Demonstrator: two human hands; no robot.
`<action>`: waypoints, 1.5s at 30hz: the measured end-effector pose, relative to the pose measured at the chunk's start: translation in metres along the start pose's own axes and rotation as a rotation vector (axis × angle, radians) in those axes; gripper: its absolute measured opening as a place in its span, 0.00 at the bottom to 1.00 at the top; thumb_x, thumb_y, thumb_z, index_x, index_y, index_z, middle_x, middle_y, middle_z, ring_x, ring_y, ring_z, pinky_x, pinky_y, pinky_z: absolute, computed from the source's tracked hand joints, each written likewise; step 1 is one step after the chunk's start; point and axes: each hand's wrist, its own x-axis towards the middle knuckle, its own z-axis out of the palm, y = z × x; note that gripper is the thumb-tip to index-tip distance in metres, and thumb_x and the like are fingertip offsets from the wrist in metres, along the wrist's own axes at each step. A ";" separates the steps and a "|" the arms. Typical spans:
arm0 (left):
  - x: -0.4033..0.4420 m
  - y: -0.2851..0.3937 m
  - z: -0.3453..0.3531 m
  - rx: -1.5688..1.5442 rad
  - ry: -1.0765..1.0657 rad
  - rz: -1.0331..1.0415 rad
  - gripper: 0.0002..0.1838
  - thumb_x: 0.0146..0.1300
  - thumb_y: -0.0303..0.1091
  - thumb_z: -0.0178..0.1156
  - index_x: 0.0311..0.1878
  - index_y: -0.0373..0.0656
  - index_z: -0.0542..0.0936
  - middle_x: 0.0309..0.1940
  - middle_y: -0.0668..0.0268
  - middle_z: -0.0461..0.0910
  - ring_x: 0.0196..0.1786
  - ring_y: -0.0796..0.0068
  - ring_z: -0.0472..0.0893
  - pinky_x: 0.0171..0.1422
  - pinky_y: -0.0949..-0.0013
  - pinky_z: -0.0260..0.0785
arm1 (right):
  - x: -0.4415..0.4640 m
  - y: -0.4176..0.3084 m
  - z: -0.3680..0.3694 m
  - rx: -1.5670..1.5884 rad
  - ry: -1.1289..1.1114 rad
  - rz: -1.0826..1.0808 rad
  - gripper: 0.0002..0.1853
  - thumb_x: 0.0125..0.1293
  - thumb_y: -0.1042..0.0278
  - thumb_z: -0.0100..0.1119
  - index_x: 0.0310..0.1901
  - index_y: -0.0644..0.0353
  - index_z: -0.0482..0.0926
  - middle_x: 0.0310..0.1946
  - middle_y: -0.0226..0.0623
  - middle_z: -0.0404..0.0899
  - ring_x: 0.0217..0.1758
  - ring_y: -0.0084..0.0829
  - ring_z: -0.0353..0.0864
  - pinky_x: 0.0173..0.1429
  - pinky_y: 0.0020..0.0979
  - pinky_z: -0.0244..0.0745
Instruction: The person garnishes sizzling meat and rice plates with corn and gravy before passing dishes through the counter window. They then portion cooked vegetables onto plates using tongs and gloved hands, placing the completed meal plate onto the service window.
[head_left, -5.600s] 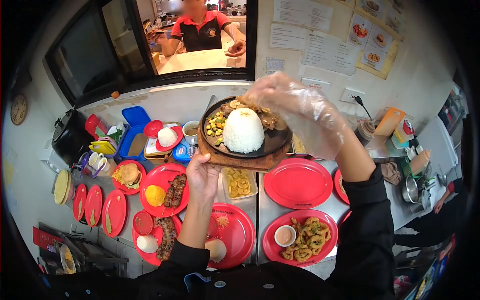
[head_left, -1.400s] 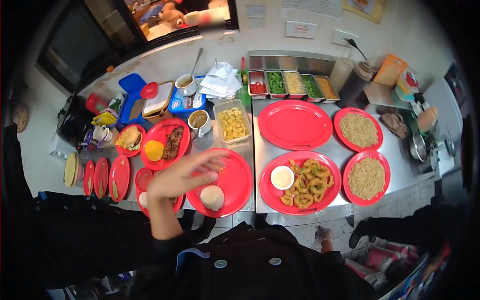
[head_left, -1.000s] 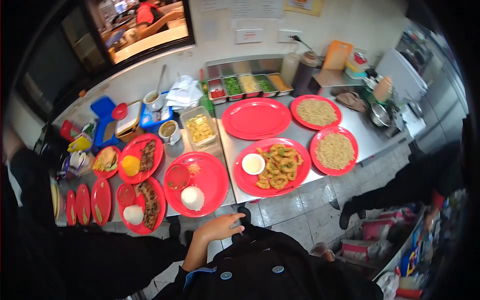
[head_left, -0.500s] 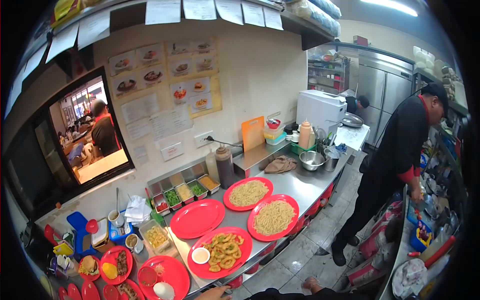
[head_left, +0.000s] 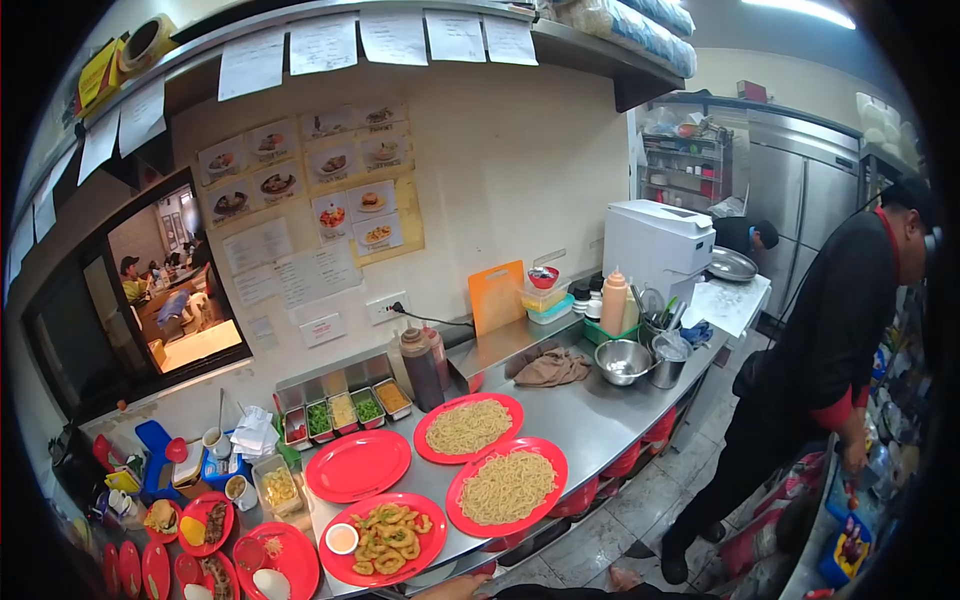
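Ahead of the left hand (head_left: 452,588) and right hand (head_left: 625,578), stainless-steel counter (head_left: 575,412). Just forward and leftward of the left hand, near the counter's edge, oval red platter (head_left: 432,545) of battered fried rings (head_left: 390,540). Beyond, slightly rightward of that hand, red plate (head_left: 563,482) of noodles (head_left: 507,490). Both hands low in view, too little showing to tell fingers apart or closed. Left-forward of the left hand, beside the rings, dip cup (head_left: 342,539): possible spill, from any knock to the platter's near rim.

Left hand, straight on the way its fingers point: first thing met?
Likely the right hand, gloved in clear plastic: the bare left hand points that way in the picture, over the pale grey tiled floor. Depth unclear; it may miss.
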 end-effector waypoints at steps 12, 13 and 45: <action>0.027 -0.011 0.007 0.034 0.081 -0.004 0.24 0.62 0.45 0.52 0.55 0.36 0.69 0.48 0.48 0.75 0.51 0.51 0.75 0.54 0.57 0.67 | 0.064 -0.042 -0.050 0.103 0.147 0.166 0.15 0.57 0.56 0.51 0.39 0.53 0.83 0.41 0.37 0.81 0.47 0.36 0.80 0.46 0.35 0.76; 0.025 -0.014 0.012 0.054 0.090 -0.006 0.24 0.63 0.45 0.52 0.55 0.36 0.69 0.48 0.48 0.75 0.51 0.50 0.75 0.54 0.57 0.67 | 0.072 -0.042 -0.035 0.152 0.189 0.151 0.15 0.53 0.56 0.56 0.35 0.56 0.83 0.38 0.40 0.82 0.45 0.39 0.81 0.47 0.35 0.76; -0.113 -0.100 0.073 -0.470 0.314 -0.837 0.28 0.59 0.48 0.58 0.55 0.36 0.70 0.27 0.55 0.81 0.28 0.68 0.82 0.36 0.68 0.74 | 0.044 -0.138 -0.079 0.108 -0.129 -0.076 0.20 0.47 0.55 0.63 0.38 0.60 0.81 0.42 0.45 0.80 0.53 0.41 0.76 0.56 0.39 0.71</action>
